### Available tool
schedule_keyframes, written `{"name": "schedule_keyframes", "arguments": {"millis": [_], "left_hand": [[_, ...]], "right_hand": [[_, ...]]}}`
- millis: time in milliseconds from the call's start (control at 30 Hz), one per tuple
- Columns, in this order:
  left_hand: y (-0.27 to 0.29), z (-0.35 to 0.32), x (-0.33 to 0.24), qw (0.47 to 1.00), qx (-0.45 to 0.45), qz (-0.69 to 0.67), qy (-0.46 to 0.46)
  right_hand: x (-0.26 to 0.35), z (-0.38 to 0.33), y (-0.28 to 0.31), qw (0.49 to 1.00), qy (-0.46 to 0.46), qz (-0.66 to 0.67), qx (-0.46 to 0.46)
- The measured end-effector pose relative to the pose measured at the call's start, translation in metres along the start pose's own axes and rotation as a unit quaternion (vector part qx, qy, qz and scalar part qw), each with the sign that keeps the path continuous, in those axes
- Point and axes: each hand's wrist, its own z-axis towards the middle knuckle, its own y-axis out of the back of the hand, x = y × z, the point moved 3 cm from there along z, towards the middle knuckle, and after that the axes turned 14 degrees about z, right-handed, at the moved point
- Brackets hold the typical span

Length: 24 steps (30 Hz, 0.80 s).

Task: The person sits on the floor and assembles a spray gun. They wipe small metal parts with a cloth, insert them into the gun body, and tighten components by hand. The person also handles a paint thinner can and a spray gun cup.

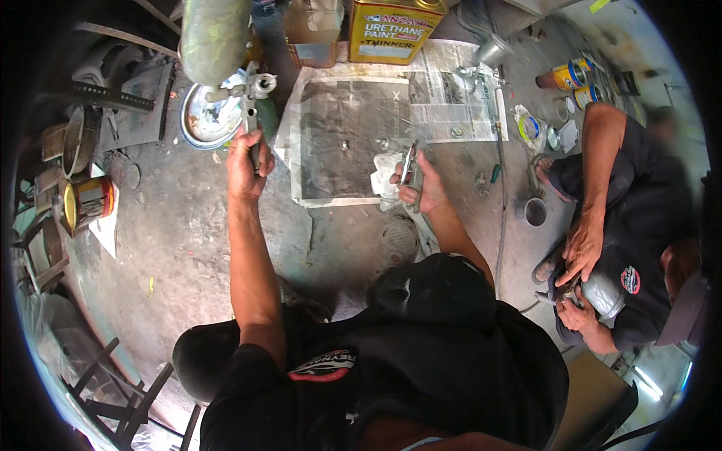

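Gripping one spray gun (pixel 252 113), one metal tool (pixel 411 174) (two hands).

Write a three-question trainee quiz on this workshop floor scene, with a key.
1. True or false: the left hand grips a spray gun that carries a green cup.
2. What does the right hand hold? A) a paintbrush B) a metal tool with a white rag beside it C) a yellow tin
3. What lies spread on the floor between the two hands?

Key
1. True
2. B
3. Newspaper; more sheets lie beyond it, below the yellow can.
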Motion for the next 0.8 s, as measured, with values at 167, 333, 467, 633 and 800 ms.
{"name": "schedule_keyframes", "arguments": {"millis": [167,333,467,633,800], "left_hand": [[0.002,0.003,0.006,1.0,-0.013,-0.012,-0.002],[-0.004,0.001,0.003,1.0,0.004,-0.014,0.006],[-0.001,0.002,0.009,1.0,-0.001,0.007,0.008],[-0.004,0.001,0.007,1.0,0.003,0.012,-0.003],[-0.014,-0.002,-0.011,0.996,-0.065,0.052,-0.037]], "right_hand": [[0.002,-0.012,-0.027,0.999,0.006,-0.05,0.015],[0.01,-0.014,-0.06,0.99,-0.007,-0.042,0.137],[0.018,-0.014,-0.095,0.985,0.021,0.003,0.173],[0.022,-0.013,-0.104,0.985,0.029,0.032,0.168],[0.019,-0.011,-0.085,0.995,0.046,0.006,0.084]]}}
